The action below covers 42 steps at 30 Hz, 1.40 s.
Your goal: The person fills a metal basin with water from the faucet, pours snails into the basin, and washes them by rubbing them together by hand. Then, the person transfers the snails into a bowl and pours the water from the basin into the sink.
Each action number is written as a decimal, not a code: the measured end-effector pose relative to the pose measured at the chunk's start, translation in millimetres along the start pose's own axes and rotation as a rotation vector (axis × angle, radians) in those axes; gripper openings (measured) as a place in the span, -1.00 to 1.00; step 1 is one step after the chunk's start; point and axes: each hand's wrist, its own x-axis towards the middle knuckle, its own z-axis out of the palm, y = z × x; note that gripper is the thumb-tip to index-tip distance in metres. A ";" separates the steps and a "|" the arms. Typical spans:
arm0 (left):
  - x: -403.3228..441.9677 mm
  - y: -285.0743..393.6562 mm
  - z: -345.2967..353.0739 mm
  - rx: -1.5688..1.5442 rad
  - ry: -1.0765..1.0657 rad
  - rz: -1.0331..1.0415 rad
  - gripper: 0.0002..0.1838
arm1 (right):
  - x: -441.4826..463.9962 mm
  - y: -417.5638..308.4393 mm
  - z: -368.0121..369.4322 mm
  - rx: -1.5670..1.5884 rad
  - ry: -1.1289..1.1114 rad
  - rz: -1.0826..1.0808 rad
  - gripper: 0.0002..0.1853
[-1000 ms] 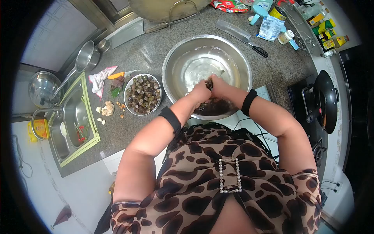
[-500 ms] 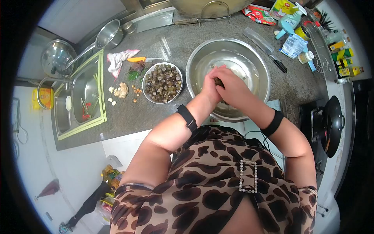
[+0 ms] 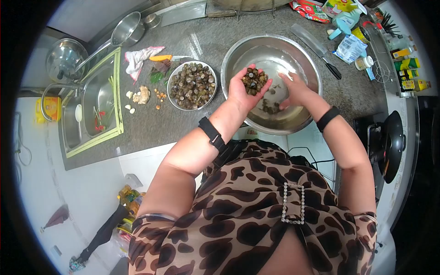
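My left hand is cupped, palm up, around a heap of small dark snails above the left part of a large steel basin. Over the basin's right part is my right hand, its fingers spread and holding nothing. More snails lie on the basin's bottom, in what looks like shallow water. To the left stands a bowl heaped with snails of the same kind.
Left of the bowl lie ginger, garlic cloves, an orange-handled knife and a cloth. A cleaver rests right of the basin. A sink is at far left, a wok at right.
My hands were pressed together over the basin and have come apart. The left has turned palm up with snails showing; the right has moved right and opened. The view has shifted slightly.
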 end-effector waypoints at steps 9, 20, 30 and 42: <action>-4.4 10.2 -7.7 0.004 0.020 0.028 -0.80 | 6.8 -23.5 37.2 0.053 -0.037 -0.177 -0.04; 1.6 9.4 -10.2 0.007 -0.018 0.003 -0.82 | 0.0 -16.1 55.9 0.022 0.003 -0.285 -0.74; 3.5 -3.4 -8.9 0.112 0.009 -0.043 -0.82 | -10.6 -32.4 -37.1 0.246 0.331 -0.341 -0.77; 3.4 -7.9 -4.1 0.077 -0.052 -0.056 -0.72 | -9.7 -60.6 -52.5 0.357 0.514 -0.447 -0.70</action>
